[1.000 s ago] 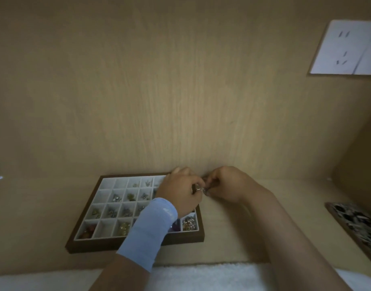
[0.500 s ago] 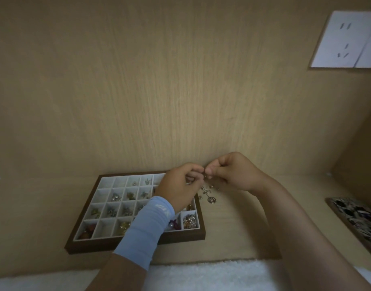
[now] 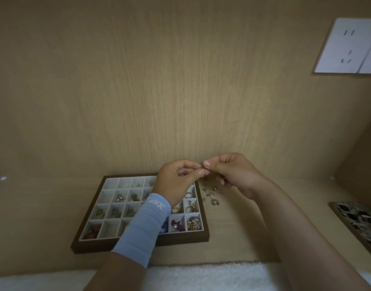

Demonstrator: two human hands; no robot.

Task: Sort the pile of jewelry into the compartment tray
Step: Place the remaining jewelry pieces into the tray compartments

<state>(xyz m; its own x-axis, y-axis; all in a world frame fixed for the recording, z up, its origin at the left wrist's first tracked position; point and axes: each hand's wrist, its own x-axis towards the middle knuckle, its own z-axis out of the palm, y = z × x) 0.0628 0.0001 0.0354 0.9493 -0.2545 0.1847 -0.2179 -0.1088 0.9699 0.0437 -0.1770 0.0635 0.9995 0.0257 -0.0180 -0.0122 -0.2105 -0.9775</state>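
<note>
A brown compartment tray [image 3: 138,245] with white cells lies on the wooden surface, several cells holding small jewelry. A small pile of silver jewelry [image 3: 212,195] lies just right of the tray. My left hand [image 3: 176,181], wearing a light blue wrist sleeve, and my right hand [image 3: 233,171] are raised above the tray's far right corner. Their fingertips meet, pinching a tiny jewelry piece between them; the piece itself is almost hidden by the fingers.
A wooden back wall rises right behind the tray. A white socket plate [image 3: 348,47] is on the wall at upper right. A patterned flat object [image 3: 360,223] lies at the right edge. White towel fabric [image 3: 201,276] runs along the near edge.
Both hands have lifted from the jewelry pile beside the tray, keeping their fingertips pinched together. The pile beside the tray is now uncovered.
</note>
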